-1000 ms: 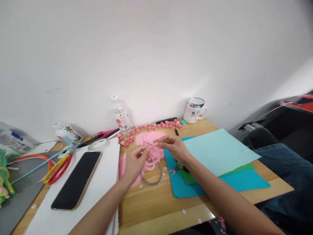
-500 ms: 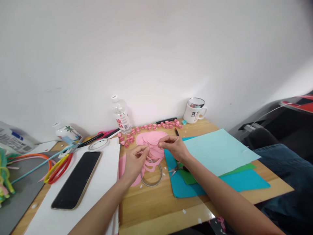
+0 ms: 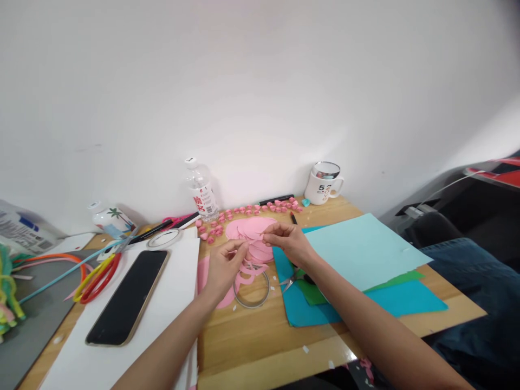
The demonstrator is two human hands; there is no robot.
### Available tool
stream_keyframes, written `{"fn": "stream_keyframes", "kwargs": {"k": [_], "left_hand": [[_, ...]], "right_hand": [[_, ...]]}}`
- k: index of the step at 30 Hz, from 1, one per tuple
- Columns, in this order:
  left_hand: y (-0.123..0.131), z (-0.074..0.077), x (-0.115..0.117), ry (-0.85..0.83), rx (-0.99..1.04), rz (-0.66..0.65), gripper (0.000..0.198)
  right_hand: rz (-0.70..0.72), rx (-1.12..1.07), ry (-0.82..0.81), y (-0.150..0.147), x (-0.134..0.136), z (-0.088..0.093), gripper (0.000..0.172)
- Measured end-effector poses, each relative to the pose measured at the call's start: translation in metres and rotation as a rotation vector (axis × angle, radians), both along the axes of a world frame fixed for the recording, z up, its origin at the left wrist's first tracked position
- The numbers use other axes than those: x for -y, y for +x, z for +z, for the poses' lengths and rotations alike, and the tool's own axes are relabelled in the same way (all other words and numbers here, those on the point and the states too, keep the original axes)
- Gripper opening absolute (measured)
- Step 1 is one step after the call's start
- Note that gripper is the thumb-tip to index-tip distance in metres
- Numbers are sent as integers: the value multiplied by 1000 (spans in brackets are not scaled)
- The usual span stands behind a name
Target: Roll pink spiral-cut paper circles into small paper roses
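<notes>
Partly, left hand hides pink paper.

This looks like a craft spot on a wooden table by a white wall, but I can't tell if it is in a home or an office. Little pink shapes sit beside the clear bottle, with cut pink paper to its front right and big blue sheets farther right. Scissors with red and yellow handles and a phone lie to the bottle's front left.
</notes>
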State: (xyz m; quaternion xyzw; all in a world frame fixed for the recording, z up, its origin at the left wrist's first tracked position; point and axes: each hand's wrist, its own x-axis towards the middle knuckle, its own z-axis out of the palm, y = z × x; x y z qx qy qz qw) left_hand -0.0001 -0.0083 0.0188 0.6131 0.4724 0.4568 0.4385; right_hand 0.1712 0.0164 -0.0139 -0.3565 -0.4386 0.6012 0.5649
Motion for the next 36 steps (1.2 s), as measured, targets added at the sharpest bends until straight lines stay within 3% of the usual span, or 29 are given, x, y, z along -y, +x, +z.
{"fn": "stream_keyframes", "kwargs": {"k": [10,22,29,36], "left_hand": [[1,1,0,4,-11,11,18],[0,4,0,-26,-20,24,23],[0,-1,-1,-17,-20,22,22],[1,3,0,15,-30,2,23]], "right_hand": [[-59,-12,-8,-1,-1,-2,21],[21,-1,12,0,-2,-3,20],[-18,-24,-22,1,-2,-3,19],[-40,-23,-4,-1,-2,-2,19]]}}
